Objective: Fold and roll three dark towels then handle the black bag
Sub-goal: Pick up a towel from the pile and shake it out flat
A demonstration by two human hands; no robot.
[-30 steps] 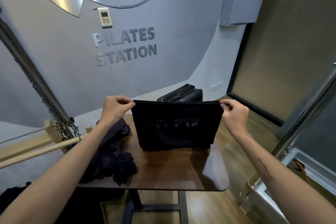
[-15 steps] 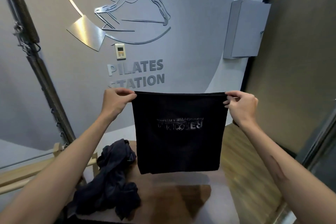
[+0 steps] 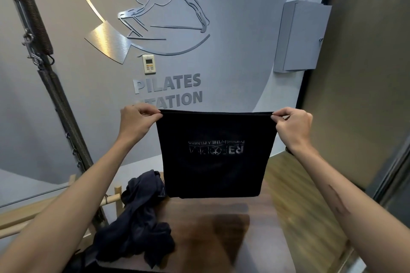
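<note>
A dark towel with a mirrored grey logo hangs flat in the air, folded over at its top edge. My left hand pinches its top left corner and my right hand pinches its top right corner. The towel's bottom edge hangs just above the wooden table. A crumpled heap of dark towels lies on the table's left side. The black bag is hidden behind the raised towel.
A grey wall with "PILATES STATION" lettering stands behind the table. A metal pole with springs slants at the left, with wooden bars below it. A grey wall cabinet hangs at the right. Wooden floor lies to the right.
Both hands have lifted the towel up off the table and hold it taut at chest height. The view has tilted upward, and the black bag has dropped out of sight.
</note>
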